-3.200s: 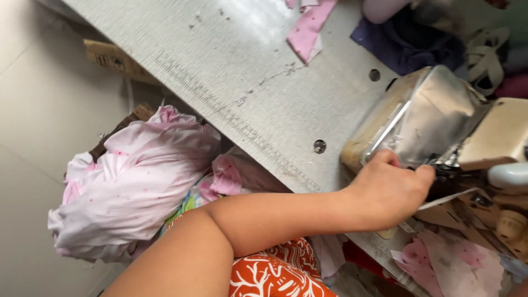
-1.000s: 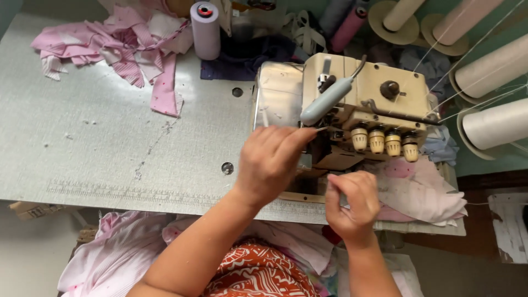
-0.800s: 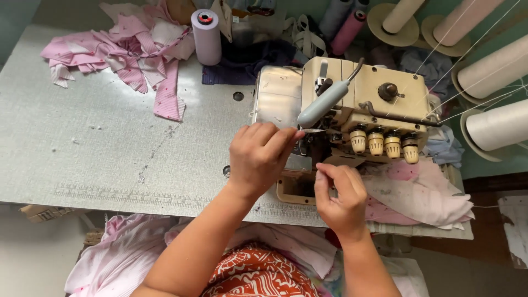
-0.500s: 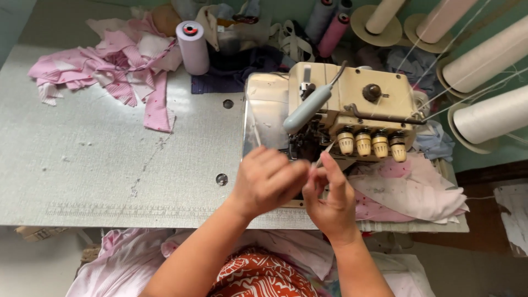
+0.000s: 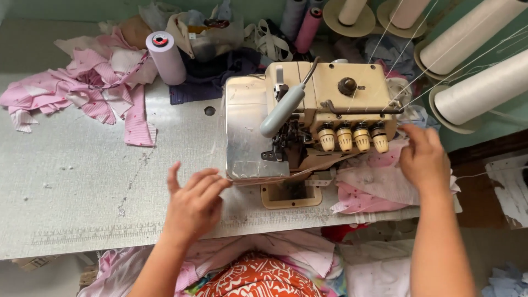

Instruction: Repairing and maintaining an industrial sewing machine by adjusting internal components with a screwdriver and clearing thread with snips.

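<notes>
The overlock sewing machine (image 5: 313,118) stands on the grey worktable (image 5: 82,181), its long axis running left to right, and it lies between the two hands. The left hand (image 5: 193,206) is held open with the fingers spread, gripping nothing, just in front of the machine's shiny metal cover plate (image 5: 250,137) and to its left. The right hand (image 5: 423,159) is seen open and empty as well, resting on the pile of pink fabric pieces (image 5: 374,187) just beside the machine's right end, close to the row of cream tension knobs (image 5: 355,137). The right hand is nearer to the knobs and to the threads from the white thread cones (image 5: 478,88); the needle area lies between both hands
</notes>
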